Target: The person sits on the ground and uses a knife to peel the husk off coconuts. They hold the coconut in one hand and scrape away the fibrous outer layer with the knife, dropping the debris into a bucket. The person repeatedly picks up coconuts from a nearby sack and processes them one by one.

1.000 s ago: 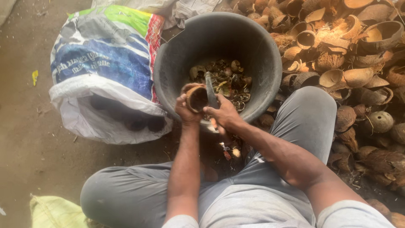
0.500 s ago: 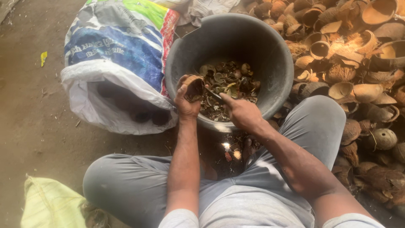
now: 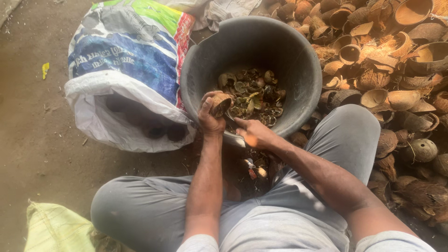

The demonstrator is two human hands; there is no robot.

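I sit on the ground with a dark grey round tub [image 3: 196, 60] between my knees. My left hand [image 3: 209, 120] grips a brown half coconut shell [image 3: 220, 104] over the tub's near rim, its hollow tilted towards the right. My right hand [image 3: 254, 133] is closed just beside it, low at the rim, around a knife whose blade is almost hidden between hand and shell. Inside the tub lie several dark scraps of coconut flesh and shell [image 3: 254, 93].
A large heap of empty coconut shells and husks [image 3: 387, 70] fills the right side. A printed white, blue and green woven sack [image 3: 126, 60] lies left of the tub. A yellow-green sack [image 3: 56, 228] sits at lower left. Scraps [image 3: 254, 170] lie between my legs.
My right hand has dropped from holding the knife blade upright above the shell to a low position beside it at the tub's rim. The left hand keeps the shell.
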